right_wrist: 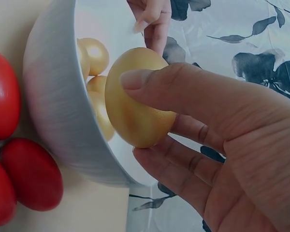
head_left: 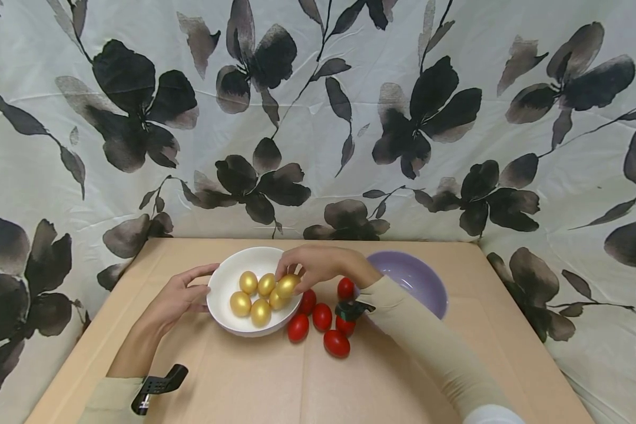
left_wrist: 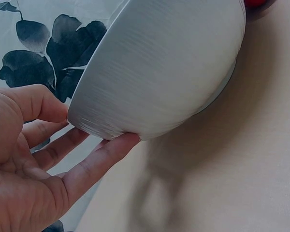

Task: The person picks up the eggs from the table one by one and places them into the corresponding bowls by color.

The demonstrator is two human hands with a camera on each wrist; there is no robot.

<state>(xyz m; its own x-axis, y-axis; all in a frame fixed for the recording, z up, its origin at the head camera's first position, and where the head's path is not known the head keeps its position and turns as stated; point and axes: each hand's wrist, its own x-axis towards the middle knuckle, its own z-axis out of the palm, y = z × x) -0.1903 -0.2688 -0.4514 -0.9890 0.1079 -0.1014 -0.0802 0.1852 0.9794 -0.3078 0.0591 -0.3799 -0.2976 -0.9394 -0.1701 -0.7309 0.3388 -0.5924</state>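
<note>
My right hand (head_left: 318, 265) pinches a golden egg (right_wrist: 135, 106) between thumb and fingers, over the right side of a white bowl (head_left: 225, 318). Several more golden eggs (head_left: 240, 304) lie inside that bowl. At its left side my left hand (head_left: 177, 297) holds the bowl, thumb at the rim and fingers against the outer wall, as the left wrist view shows. Just right of the bowl, several red eggs (head_left: 337, 343) are grouped on the table, partly beneath the right wrist.
A purple bowl (head_left: 424, 282) stands at the back right, partly hidden by the right forearm. The light wooden table (head_left: 233, 383) meets a flower-patterned cloth (head_left: 350, 147) behind it. Black camera mounts (head_left: 161, 386) sit on the wrists.
</note>
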